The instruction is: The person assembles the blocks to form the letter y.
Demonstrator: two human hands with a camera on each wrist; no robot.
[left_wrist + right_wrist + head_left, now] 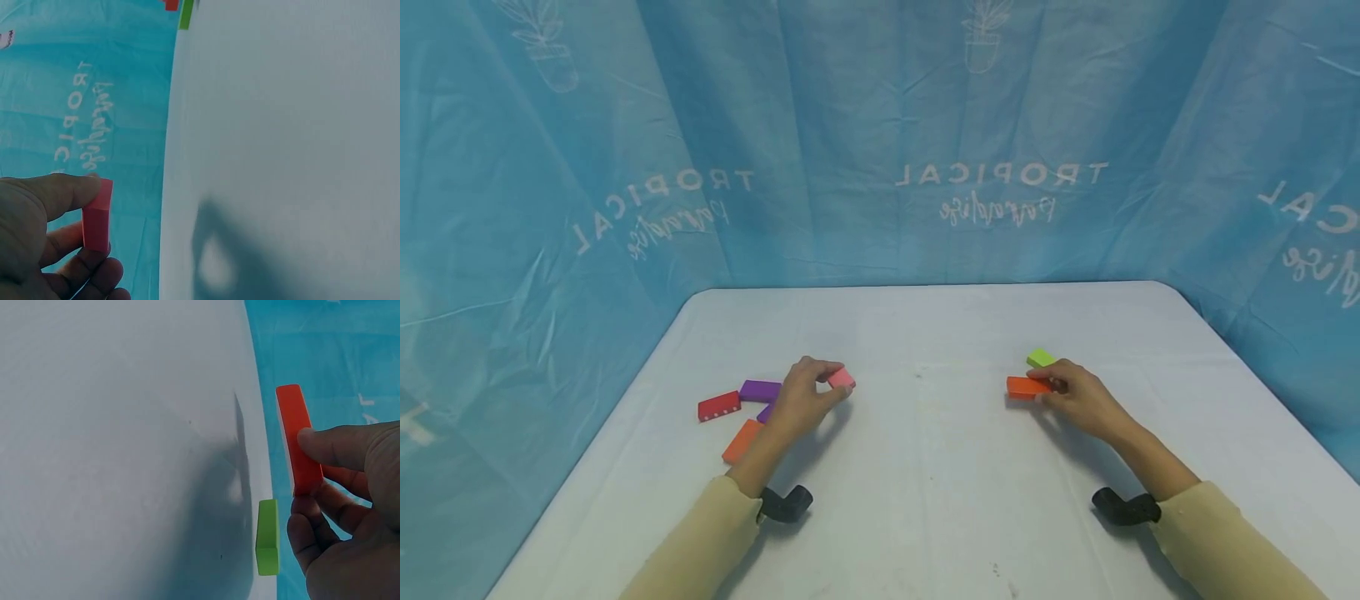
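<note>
Pink block sits pinched between the thumb and fingers of the left hand, raised above the white worktop to the right of the red domino, which shows white pips along its near side. Well to the right of that domino, the right hand grips a bright orange block by one end, also raised. Farther back and well to the domino's right lies a lime-green block. One purple block is just beside the domino's right end; whether they touch I cannot tell. Right of the domino, a second purple block is partly hidden by the left arm. Nearer the person than the domino, and to its right, lies a darker orange block. Behind the domino hangs a blue curtain.
</note>
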